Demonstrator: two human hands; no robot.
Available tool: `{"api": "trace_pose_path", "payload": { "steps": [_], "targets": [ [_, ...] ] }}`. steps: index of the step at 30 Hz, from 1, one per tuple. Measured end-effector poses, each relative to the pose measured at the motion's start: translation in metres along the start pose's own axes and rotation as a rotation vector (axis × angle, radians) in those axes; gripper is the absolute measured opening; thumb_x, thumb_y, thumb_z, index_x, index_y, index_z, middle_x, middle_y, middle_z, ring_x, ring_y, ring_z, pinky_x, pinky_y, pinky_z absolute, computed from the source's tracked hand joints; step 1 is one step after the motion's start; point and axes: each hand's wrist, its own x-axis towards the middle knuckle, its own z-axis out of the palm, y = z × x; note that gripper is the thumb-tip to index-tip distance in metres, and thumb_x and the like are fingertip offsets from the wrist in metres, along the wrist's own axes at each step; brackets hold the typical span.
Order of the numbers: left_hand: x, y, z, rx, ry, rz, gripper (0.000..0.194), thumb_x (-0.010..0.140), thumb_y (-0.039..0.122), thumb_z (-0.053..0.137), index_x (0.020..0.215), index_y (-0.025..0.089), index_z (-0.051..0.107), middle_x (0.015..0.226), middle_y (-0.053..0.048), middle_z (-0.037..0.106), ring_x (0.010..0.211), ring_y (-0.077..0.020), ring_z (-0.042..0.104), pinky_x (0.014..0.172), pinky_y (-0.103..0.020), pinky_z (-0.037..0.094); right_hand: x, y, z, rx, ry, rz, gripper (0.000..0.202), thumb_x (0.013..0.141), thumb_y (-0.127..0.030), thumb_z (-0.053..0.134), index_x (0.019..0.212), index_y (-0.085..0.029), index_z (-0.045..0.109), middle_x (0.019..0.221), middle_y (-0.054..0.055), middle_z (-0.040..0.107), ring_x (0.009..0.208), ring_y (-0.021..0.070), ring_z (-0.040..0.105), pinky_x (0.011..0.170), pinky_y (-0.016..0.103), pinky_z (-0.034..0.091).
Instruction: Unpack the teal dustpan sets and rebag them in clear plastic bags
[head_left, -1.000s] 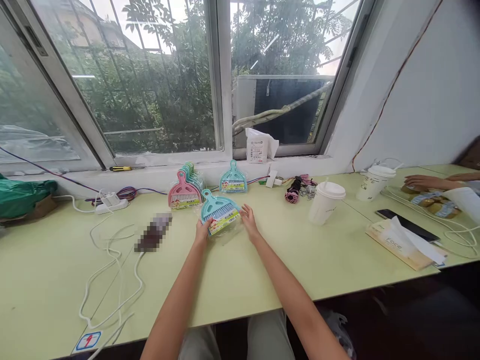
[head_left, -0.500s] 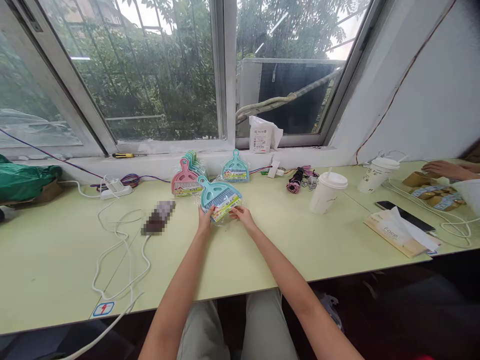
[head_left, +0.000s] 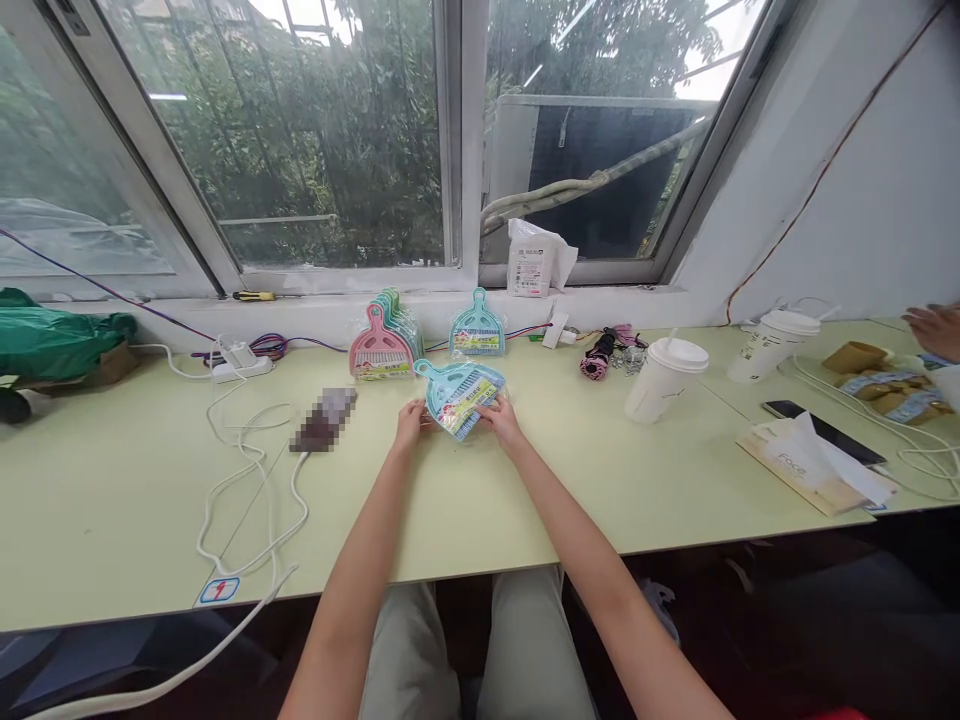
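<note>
A light-blue mini dustpan and brush set [head_left: 459,392] in clear wrapping is tilted between my hands, its handle pointing to the upper left. My right hand [head_left: 504,422] grips its lower right edge, thumb on the yellow-green label. My left hand [head_left: 409,422] closes on the left edge, its fingertips partly hidden by the wrapping. Just behind, a row of similar sets with a pink one [head_left: 381,345] in front leans near the wall. Another blue-green set [head_left: 478,325] stands alone to the right of that row.
A pixelated phone-like object [head_left: 324,420] and white cables lie to the left. On the right are a white lidded cup [head_left: 666,378], a second cup [head_left: 776,345], a tissue pack [head_left: 806,465] and a dark phone [head_left: 825,433]. Another person's hand [head_left: 934,330] shows at the far right.
The held set has turned clockwise, its handle swinging further left and lower. My left hand has shifted from the label to the left edge; my right hand now holds the right side more firmly.
</note>
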Motion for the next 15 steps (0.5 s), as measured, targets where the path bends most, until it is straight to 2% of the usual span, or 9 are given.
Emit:
{"api": "trace_pose_path", "payload": {
  "steps": [3, 5, 7, 9, 12, 13, 15],
  "targets": [
    [0.001, 0.003, -0.006, -0.045, 0.083, 0.003, 0.033, 0.074, 0.038, 0.066, 0.092, 0.010, 0.063, 0.069, -0.005, 0.064, 0.055, -0.0136, 0.061, 0.059, -0.030, 0.053, -0.006, -0.012, 0.001, -0.037, -0.068, -0.009, 0.042, 0.062, -0.024, 0.078, 0.099, -0.020, 0.059, 0.085, 0.003, 0.072, 0.081, 0.0191, 0.069, 0.080, 0.035, 0.058],
    [0.001, 0.008, -0.009, -0.091, 0.121, 0.054, 0.028, 0.076, 0.033, 0.063, 0.093, 0.010, 0.064, 0.074, -0.006, 0.066, 0.057, -0.0131, 0.062, 0.061, -0.029, 0.054, -0.010, -0.020, 0.002, -0.050, -0.135, -0.015, 0.041, 0.063, -0.025, 0.078, 0.100, -0.018, 0.061, 0.086, 0.004, 0.072, 0.080, 0.0196, 0.069, 0.079, 0.035, 0.058],
    [0.000, 0.015, -0.015, -0.121, 0.232, 0.106, 0.025, 0.081, 0.031, 0.057, 0.095, 0.010, 0.063, 0.079, -0.008, 0.067, 0.060, -0.0139, 0.064, 0.064, -0.030, 0.055, -0.013, -0.027, 0.000, -0.066, -0.181, -0.014, 0.040, 0.064, -0.025, 0.078, 0.101, -0.017, 0.062, 0.087, 0.005, 0.073, 0.080, 0.0202, 0.070, 0.078, 0.035, 0.058],
    [0.001, 0.023, -0.028, -0.151, 0.435, 0.155, 0.027, 0.088, 0.028, 0.045, 0.103, 0.010, 0.059, 0.086, -0.011, 0.068, 0.068, -0.0159, 0.067, 0.069, -0.032, 0.055, -0.013, -0.031, -0.004, -0.055, -0.171, -0.016, 0.040, 0.064, -0.024, 0.077, 0.100, -0.017, 0.063, 0.089, 0.005, 0.073, 0.081, 0.0206, 0.070, 0.078, 0.035, 0.059],
    [0.004, 0.036, -0.062, -0.161, 0.838, 0.285, 0.038, 0.094, 0.023, 0.023, 0.123, 0.013, 0.046, 0.112, -0.015, 0.061, 0.098, -0.0188, 0.065, 0.083, -0.036, 0.053, -0.007, -0.031, -0.015, 0.063, -0.047, -0.047, 0.036, 0.063, -0.020, 0.076, 0.097, -0.018, 0.062, 0.093, 0.004, 0.072, 0.084, 0.0202, 0.070, 0.080, 0.034, 0.058],
    [0.005, 0.039, -0.073, -0.130, 0.926, 0.337, 0.042, 0.095, 0.024, 0.018, 0.130, 0.016, 0.039, 0.123, -0.016, 0.055, 0.111, -0.0190, 0.060, 0.089, -0.036, 0.050, -0.004, -0.030, -0.019, 0.111, 0.006, -0.064, 0.035, 0.063, -0.019, 0.075, 0.096, -0.018, 0.062, 0.094, 0.003, 0.072, 0.086, 0.0197, 0.069, 0.081, 0.033, 0.058],
    [0.007, 0.042, -0.091, -0.023, 1.012, 0.409, 0.047, 0.097, 0.030, 0.013, 0.142, 0.020, 0.020, 0.142, -0.016, 0.037, 0.130, -0.0190, 0.043, 0.100, -0.036, 0.043, 0.001, -0.028, -0.027, 0.177, 0.091, -0.091, 0.034, 0.064, -0.018, 0.073, 0.095, -0.020, 0.061, 0.096, 0.002, 0.072, 0.092, 0.0189, 0.068, 0.084, 0.032, 0.057]
  ]
}}
